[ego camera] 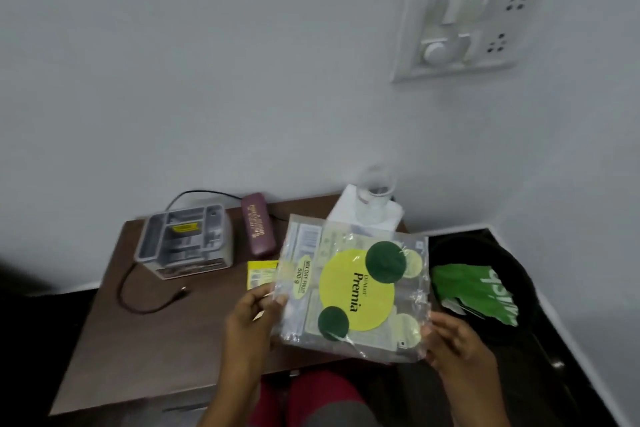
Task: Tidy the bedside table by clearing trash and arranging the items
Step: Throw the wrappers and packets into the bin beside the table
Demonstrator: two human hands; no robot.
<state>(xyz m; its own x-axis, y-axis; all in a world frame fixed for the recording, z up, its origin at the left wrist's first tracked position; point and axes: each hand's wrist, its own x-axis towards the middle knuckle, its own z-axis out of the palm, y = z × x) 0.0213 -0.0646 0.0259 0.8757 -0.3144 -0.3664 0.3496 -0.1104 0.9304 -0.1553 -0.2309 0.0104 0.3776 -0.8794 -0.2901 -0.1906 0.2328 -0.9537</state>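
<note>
Blur softens most of the frame, so small print on things at the back is unreadable for us. Both our hands hold a clear plastic packet (pixel 353 288) above the front right of the brown bench (pixel 156 340); its label reads "Premia" and "MIX DRY FRUIT 500 g", with yellow and green circles. It looks flat, contents not discernible. Left hand (pixel 251 319) grip: thumb and fingers pinched shut on the packet's left edge. Right hand (pixel 457 347) grip: fingers closed on the lower right corner; fingertips partly hidden behind the film.

Packet covers part of a yellow card (pixel 261 272) on the bench, only its left strip shows. Behind it, a glass (pixel 375 198) stands on a white pad or tissue (pixel 346 208), hard to tell which; glass contents unclear.

Grey organizer box (pixel 183 239) at back left has compartments holding something with a yellow label, otherwise not readable. Maroon case (pixel 258 229) lies just beside it. Black cable (pixel 145 298) loops on the bench, plug end free.

Black bin (pixel 512 274) sits right of the bench, a green wrapper (pixel 474 291) inside it. Switch panel (pixel 467 17) on the wall.
</note>
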